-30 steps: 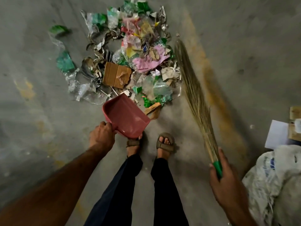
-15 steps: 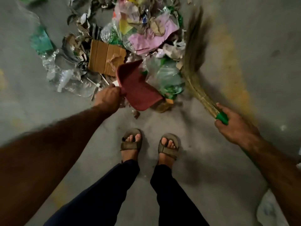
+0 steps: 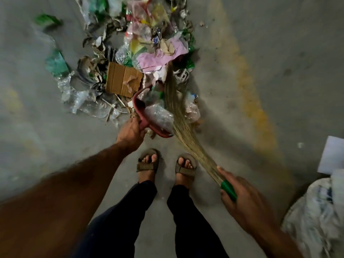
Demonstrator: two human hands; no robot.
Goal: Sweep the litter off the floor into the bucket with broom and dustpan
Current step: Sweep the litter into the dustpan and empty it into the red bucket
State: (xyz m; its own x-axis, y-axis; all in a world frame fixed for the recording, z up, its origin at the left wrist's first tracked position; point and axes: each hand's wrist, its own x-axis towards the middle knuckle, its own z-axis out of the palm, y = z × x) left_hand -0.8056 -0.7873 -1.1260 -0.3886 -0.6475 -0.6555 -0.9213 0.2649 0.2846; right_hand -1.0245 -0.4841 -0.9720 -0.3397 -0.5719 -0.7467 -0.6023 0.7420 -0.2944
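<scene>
Two hands at work over the concrete floor (image 3: 260, 90). The left hand (image 3: 130, 133) grips the back edge of the red dustpan (image 3: 139, 108), fingers curled round its rim, and the pan sits tilted with its mouth turned into the near edge of the litter pile (image 3: 152, 40). Inside the pan lies crumpled clear plastic (image 3: 160, 116), with more wrappers at its mouth. The right hand (image 3: 243, 200) is wrapped round the green handle (image 3: 228, 189) of the grass broom (image 3: 178, 116), fingers closed tight on it. The broom's long straw bristles run from that hand up and across the right side of the dustpan, their tips lying in the litter just past the pan's mouth, beside a pink sheet (image 3: 158, 58).

The pile spreads away from the pan toward the far side of the floor: a brown cardboard piece (image 3: 121, 79) just left of the dustpan, clear plastic film (image 3: 81, 101) further left, green wrappers (image 3: 55, 64) at the left fringe, one green scrap (image 3: 46, 19) lying apart. Near the person stand two sandalled feet (image 3: 149, 164) in dark trousers, just below the pan. At the floor's right edge sits a white sack (image 3: 316, 211) with a white paper sheet (image 3: 333, 155) above it. No bucket can be made out for certain.
</scene>
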